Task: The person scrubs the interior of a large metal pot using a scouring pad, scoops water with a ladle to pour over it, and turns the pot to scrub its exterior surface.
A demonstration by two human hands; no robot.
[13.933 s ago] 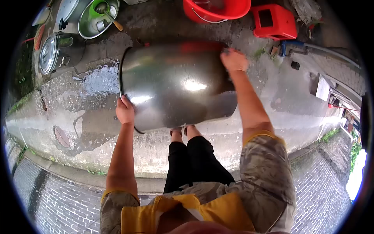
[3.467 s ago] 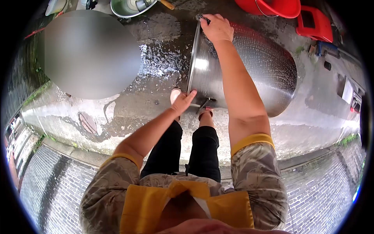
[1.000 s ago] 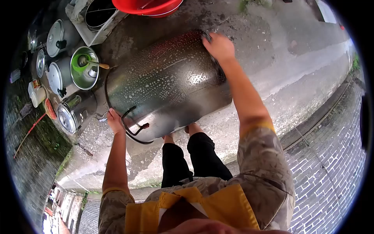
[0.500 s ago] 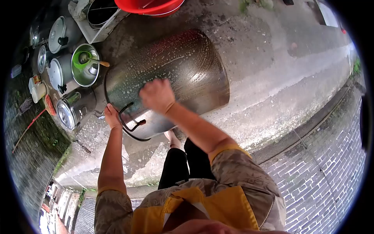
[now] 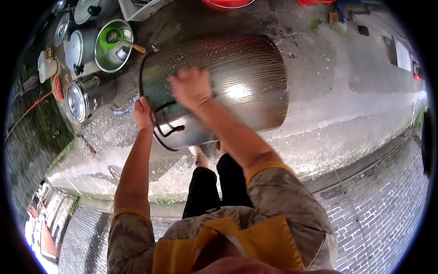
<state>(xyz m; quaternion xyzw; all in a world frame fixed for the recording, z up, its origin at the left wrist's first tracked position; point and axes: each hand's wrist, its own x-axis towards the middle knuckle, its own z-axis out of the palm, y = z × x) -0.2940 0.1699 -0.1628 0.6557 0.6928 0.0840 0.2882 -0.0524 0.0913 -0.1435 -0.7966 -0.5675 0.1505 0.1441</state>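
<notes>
- Steel, dark and wet-looking: that's the big pot (image 5: 246, 66), lying on its side on the concrete ground (image 5: 319, 86) around the middle of the frame. Open end or base, can't really tell you which way it faces.
- The left hand (image 5: 143, 114) has hold of the pot's rim at its left end, fingers closed round the edge, so the pot's body sits just to the right of that hand.
- The right hand (image 5: 190, 86) is a blur over the upper left part of the pot's side, with the pot right underneath. Fingers look bent, but I can't tell how wide the hand is or whether there's anything in it. Can't tell if it's touching the metal either.
- Dark curved handle (image 5: 179, 129) on the pot, below the right hand and near the left one.
- Streaks and droplets run all over the pot's upper side, plus a bright glare spot right of the right hand.
- Upper left of the frame: metal bowl (image 5: 109, 67) with a green container (image 5: 105, 43) and a wooden-handled ladle (image 5: 136, 47) in it. A lidded pot (image 5: 76, 102) sits just below the bowl, with an orange-red broom (image 5: 57, 87) left of it.
- Top edge: part of a red bucket (image 5: 226, 3), well apart from both hands.
</notes>
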